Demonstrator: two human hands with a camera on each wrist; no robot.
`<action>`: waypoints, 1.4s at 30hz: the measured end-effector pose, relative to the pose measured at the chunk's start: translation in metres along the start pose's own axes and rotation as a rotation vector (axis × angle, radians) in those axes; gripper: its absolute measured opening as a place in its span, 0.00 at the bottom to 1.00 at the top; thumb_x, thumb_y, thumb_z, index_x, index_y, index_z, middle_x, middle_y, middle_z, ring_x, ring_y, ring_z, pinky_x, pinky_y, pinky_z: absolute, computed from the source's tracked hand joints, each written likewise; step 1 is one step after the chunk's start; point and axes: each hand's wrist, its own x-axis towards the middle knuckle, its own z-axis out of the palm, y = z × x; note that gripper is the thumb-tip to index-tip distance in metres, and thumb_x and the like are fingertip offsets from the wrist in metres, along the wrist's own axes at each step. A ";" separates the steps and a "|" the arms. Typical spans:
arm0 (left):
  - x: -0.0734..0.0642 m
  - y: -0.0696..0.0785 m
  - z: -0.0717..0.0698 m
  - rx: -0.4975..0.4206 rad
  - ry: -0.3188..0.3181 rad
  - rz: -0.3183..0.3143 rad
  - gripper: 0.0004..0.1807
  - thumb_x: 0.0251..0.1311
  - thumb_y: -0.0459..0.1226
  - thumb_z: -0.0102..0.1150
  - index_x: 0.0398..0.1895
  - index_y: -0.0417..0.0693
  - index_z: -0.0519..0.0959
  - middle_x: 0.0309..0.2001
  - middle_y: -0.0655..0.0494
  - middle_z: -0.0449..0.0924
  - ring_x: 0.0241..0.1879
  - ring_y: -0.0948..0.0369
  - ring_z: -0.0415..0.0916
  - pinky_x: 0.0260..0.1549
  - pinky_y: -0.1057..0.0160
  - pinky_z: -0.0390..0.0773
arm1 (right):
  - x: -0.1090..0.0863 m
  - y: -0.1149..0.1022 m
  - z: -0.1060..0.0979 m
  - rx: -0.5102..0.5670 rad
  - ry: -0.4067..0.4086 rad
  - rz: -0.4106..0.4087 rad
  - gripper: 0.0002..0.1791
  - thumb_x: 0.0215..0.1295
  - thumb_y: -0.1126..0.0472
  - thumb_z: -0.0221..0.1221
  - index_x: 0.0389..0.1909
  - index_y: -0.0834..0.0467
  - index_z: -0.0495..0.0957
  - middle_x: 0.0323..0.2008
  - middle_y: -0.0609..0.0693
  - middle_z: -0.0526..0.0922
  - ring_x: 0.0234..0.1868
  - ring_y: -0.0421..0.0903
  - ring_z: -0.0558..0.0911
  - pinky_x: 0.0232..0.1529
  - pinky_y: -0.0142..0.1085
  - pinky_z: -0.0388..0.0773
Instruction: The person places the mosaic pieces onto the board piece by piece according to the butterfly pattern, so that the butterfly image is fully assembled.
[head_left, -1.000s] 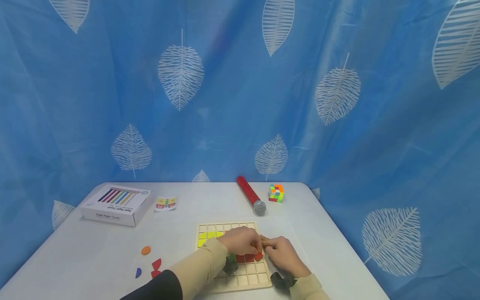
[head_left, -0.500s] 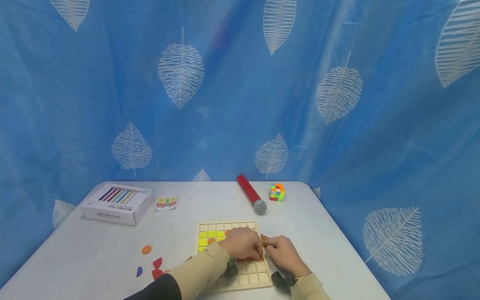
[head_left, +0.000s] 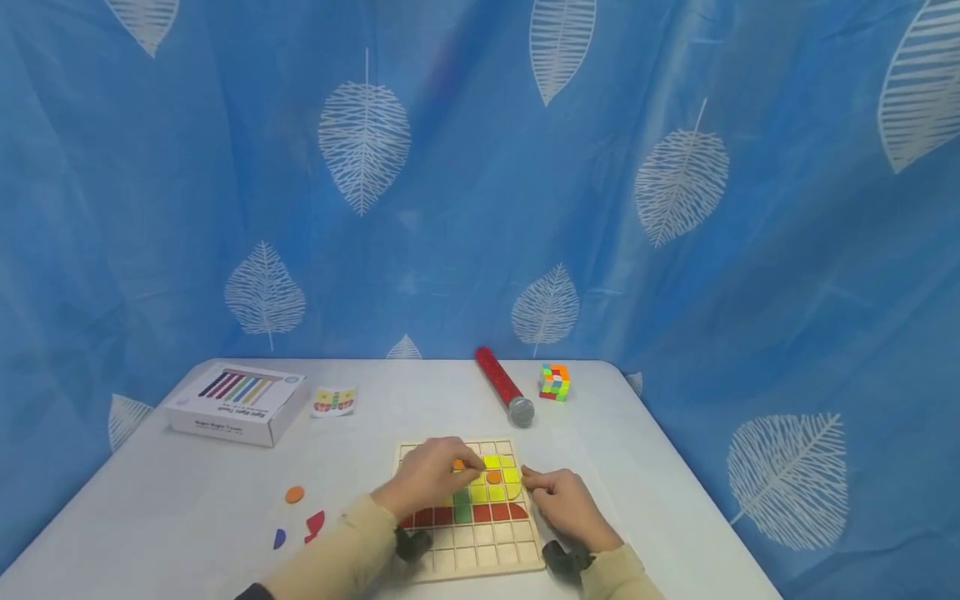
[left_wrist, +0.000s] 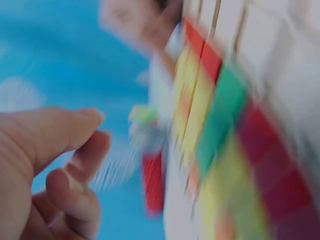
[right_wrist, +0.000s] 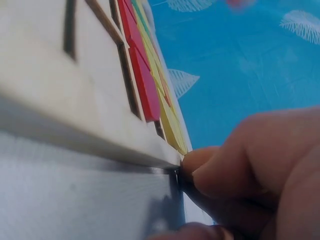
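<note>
A wooden grid board [head_left: 485, 557] lies in front of me. Yellow pieces [head_left: 497, 492], orange discs [head_left: 493, 477], green pieces [head_left: 462, 505] and a row of red pieces [head_left: 491, 512] fill part of its grid. My left hand [head_left: 431, 477] hovers above the board's left half, hiding some yellow pieces. In the left wrist view its thumb and index tips nearly meet, with nothing between them; the other fingers curl loosely. My right hand [head_left: 567, 506] pinches the board's right edge; in the right wrist view its thumb and fingertip [right_wrist: 200, 157] are at that edge.
Left of the board lie an orange disc [head_left: 294, 494], red pieces [head_left: 315, 522] and a blue half-disc [head_left: 280, 538]. Farther back are a white box [head_left: 225, 425], a pattern card [head_left: 334, 402], a red microphone [head_left: 501, 379] and a puzzle cube [head_left: 554, 382].
My left hand has let go of a red piece, which now lies at the right end of the red row, and moved left. My right hand has stayed put.
</note>
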 end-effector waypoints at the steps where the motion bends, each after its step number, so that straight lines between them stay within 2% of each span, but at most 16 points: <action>1: -0.010 -0.009 -0.011 -0.021 0.035 -0.045 0.07 0.64 0.42 0.70 0.43 0.60 0.90 0.39 0.71 0.86 0.38 0.68 0.80 0.40 0.61 0.80 | 0.000 0.000 0.001 -0.007 0.000 0.006 0.20 0.64 0.66 0.56 0.56 0.61 0.84 0.64 0.53 0.81 0.14 0.36 0.67 0.15 0.31 0.67; 4: -0.043 -0.037 -0.048 -0.053 0.135 -0.202 0.07 0.63 0.40 0.70 0.43 0.58 0.89 0.42 0.67 0.87 0.35 0.66 0.77 0.37 0.61 0.78 | -0.003 0.002 0.000 -0.036 0.008 0.008 0.20 0.64 0.65 0.58 0.57 0.61 0.84 0.65 0.54 0.80 0.20 0.38 0.72 0.16 0.33 0.68; 5: -0.054 -0.047 -0.061 -0.055 0.161 -0.246 0.07 0.63 0.40 0.70 0.43 0.57 0.89 0.43 0.65 0.87 0.34 0.66 0.75 0.35 0.61 0.77 | -0.004 0.002 -0.001 -0.060 0.016 0.003 0.19 0.65 0.64 0.59 0.56 0.60 0.84 0.65 0.53 0.80 0.25 0.41 0.79 0.19 0.33 0.70; 6: -0.066 -0.056 -0.072 -0.066 0.179 -0.294 0.08 0.63 0.41 0.70 0.44 0.56 0.89 0.44 0.62 0.87 0.33 0.65 0.76 0.33 0.61 0.77 | -0.004 0.003 -0.002 -0.076 0.025 -0.003 0.19 0.66 0.63 0.60 0.56 0.60 0.84 0.64 0.53 0.81 0.31 0.42 0.82 0.20 0.33 0.70; 7: -0.077 -0.066 -0.082 -0.068 0.190 -0.345 0.09 0.64 0.42 0.69 0.46 0.55 0.89 0.45 0.60 0.87 0.32 0.63 0.76 0.32 0.61 0.76 | -0.005 0.003 -0.003 -0.089 0.033 -0.005 0.18 0.66 0.63 0.61 0.56 0.59 0.85 0.64 0.52 0.81 0.34 0.48 0.86 0.22 0.33 0.71; 9: -0.098 -0.087 -0.097 -0.058 0.191 -0.429 0.12 0.66 0.43 0.67 0.50 0.52 0.87 0.48 0.56 0.87 0.35 0.61 0.77 0.33 0.58 0.78 | -0.007 0.004 -0.006 -0.113 0.045 -0.010 0.17 0.67 0.62 0.62 0.55 0.59 0.85 0.64 0.52 0.81 0.51 0.54 0.87 0.27 0.35 0.73; 11: -0.115 -0.108 -0.104 -0.059 0.187 -0.504 0.15 0.67 0.44 0.66 0.53 0.48 0.86 0.49 0.53 0.87 0.39 0.57 0.79 0.37 0.54 0.80 | -0.007 0.003 -0.009 -0.135 0.055 -0.008 0.16 0.66 0.62 0.64 0.54 0.58 0.86 0.63 0.51 0.82 0.64 0.58 0.81 0.35 0.36 0.74; 13: -0.126 -0.125 -0.103 -0.066 0.187 -0.587 0.16 0.68 0.43 0.65 0.54 0.46 0.84 0.50 0.50 0.86 0.46 0.53 0.78 0.44 0.49 0.80 | -0.007 0.002 -0.010 -0.138 0.058 -0.005 0.16 0.66 0.62 0.64 0.54 0.58 0.86 0.62 0.51 0.83 0.66 0.59 0.79 0.38 0.37 0.74; 16: -0.135 -0.142 -0.095 -0.107 0.182 -0.659 0.19 0.67 0.45 0.66 0.55 0.44 0.83 0.49 0.48 0.85 0.50 0.49 0.78 0.48 0.43 0.79 | -0.006 0.001 -0.011 -0.128 0.059 0.007 0.16 0.67 0.62 0.64 0.54 0.58 0.86 0.62 0.51 0.82 0.68 0.59 0.77 0.36 0.37 0.74; 20: -0.139 -0.149 -0.084 -0.137 0.161 -0.681 0.24 0.62 0.51 0.70 0.54 0.45 0.84 0.47 0.50 0.84 0.50 0.49 0.79 0.50 0.41 0.77 | -0.004 -0.001 -0.010 -0.094 0.044 0.019 0.17 0.67 0.61 0.63 0.55 0.59 0.85 0.64 0.53 0.81 0.62 0.58 0.82 0.26 0.36 0.71; 23: -0.140 -0.146 -0.080 -0.136 0.149 -0.690 0.25 0.59 0.52 0.72 0.53 0.47 0.84 0.46 0.52 0.85 0.50 0.49 0.79 0.50 0.40 0.77 | -0.004 -0.002 -0.007 -0.079 0.029 0.026 0.18 0.67 0.60 0.63 0.56 0.60 0.84 0.64 0.54 0.80 0.44 0.54 0.86 0.20 0.34 0.70; 26: -0.141 -0.142 -0.078 -0.127 0.139 -0.693 0.23 0.59 0.49 0.72 0.53 0.48 0.84 0.44 0.54 0.84 0.50 0.49 0.79 0.50 0.39 0.77 | -0.003 -0.003 -0.005 -0.077 0.027 0.032 0.18 0.68 0.60 0.63 0.57 0.59 0.84 0.65 0.55 0.80 0.31 0.45 0.80 0.18 0.33 0.69; 31: -0.144 -0.136 -0.074 -0.102 0.136 -0.672 0.17 0.59 0.46 0.73 0.48 0.51 0.85 0.38 0.58 0.82 0.41 0.57 0.78 0.43 0.49 0.80 | -0.002 -0.003 -0.002 -0.065 0.029 0.035 0.18 0.68 0.60 0.63 0.56 0.59 0.84 0.65 0.54 0.80 0.19 0.43 0.71 0.16 0.32 0.67; 36: -0.145 -0.128 -0.071 -0.108 0.104 -0.630 0.11 0.58 0.47 0.74 0.39 0.54 0.86 0.32 0.61 0.81 0.35 0.61 0.76 0.37 0.57 0.80 | -0.001 -0.004 0.000 -0.076 0.032 0.018 0.17 0.68 0.60 0.63 0.55 0.59 0.85 0.64 0.54 0.81 0.19 0.45 0.69 0.16 0.32 0.65; 42: -0.149 -0.126 -0.067 -0.072 0.071 -0.654 0.14 0.52 0.51 0.77 0.35 0.56 0.85 0.30 0.62 0.81 0.31 0.61 0.74 0.32 0.60 0.75 | 0.000 -0.008 0.003 -0.078 0.029 0.014 0.17 0.67 0.60 0.62 0.55 0.59 0.85 0.64 0.54 0.81 0.18 0.43 0.68 0.16 0.32 0.65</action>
